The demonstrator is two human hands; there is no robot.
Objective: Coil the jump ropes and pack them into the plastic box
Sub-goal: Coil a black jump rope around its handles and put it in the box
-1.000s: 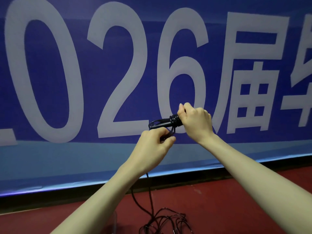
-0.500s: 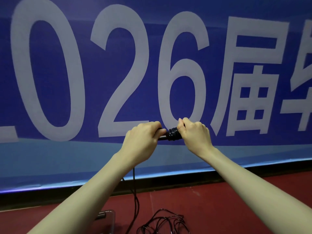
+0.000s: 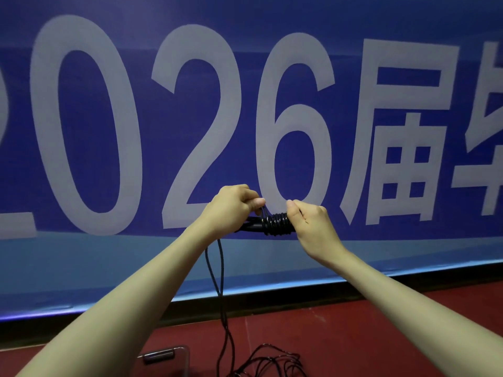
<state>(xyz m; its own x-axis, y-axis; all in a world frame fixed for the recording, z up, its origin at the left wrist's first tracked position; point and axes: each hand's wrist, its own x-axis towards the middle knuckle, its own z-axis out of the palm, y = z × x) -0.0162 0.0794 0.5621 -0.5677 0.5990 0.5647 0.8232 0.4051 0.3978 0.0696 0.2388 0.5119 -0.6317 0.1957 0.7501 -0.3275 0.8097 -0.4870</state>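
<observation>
Since half a second ago, more black turns sit on the handles and the left hand has lifted a little. From the head view, its fingers pinch the jump rope just above the wrapped bundle, while the right hand curls round the bundle's other end. Two cord strands hang down to a loose tangle on the red floor. Beside it stands the plastic box, below the blue banner.

Glossy black jump rope, matt banner, clear plastic box
</observation>
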